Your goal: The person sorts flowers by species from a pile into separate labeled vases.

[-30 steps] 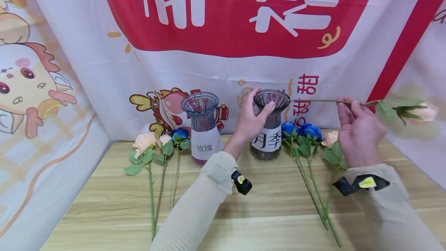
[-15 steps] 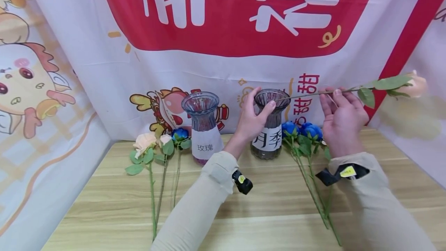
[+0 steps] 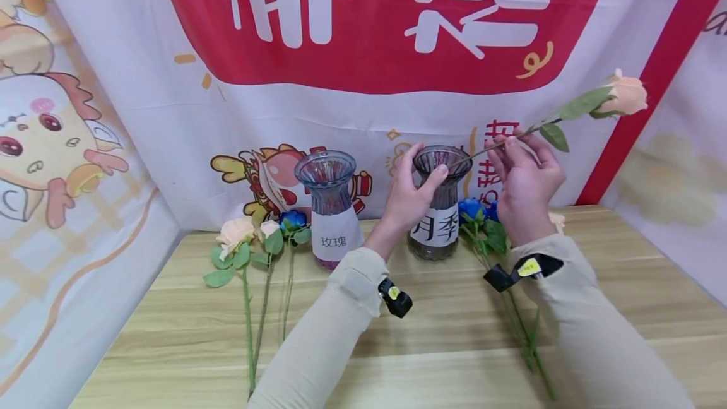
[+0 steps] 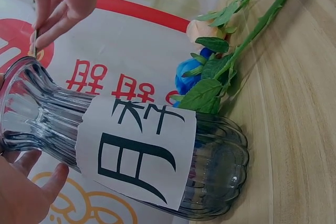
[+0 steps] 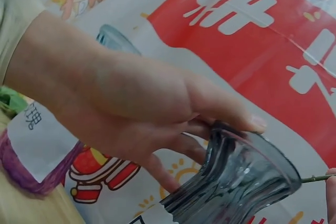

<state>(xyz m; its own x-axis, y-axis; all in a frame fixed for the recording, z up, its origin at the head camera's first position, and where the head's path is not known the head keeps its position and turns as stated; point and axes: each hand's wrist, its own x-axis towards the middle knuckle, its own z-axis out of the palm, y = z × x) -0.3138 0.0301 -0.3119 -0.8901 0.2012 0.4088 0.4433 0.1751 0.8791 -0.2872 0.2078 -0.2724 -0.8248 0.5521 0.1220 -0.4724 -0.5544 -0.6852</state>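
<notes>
Behind the right hand [image 3: 525, 188], blue flowers [image 3: 471, 210] partly hidden.

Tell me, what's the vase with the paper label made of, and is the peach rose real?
The vase looks like smoky grey glass: see-through, ribbed, shiny. Its label looks like plain white paper. The peach rose seems artificial, probably fabric petals on a thin, stiff, wiry stem, though that is hard to tell for certain.

Head view: from above and behind both forearms, facing forward and down over the wooden table [image 3: 431, 339] toward the banner. Left wrist view: very close, low, rolled sideways beside the labelled vase [image 4: 131, 156]. Right wrist view: close, tilted, facing the same vase's rim [image 5: 247, 177] and the left hand [image 5: 131, 114].
</notes>
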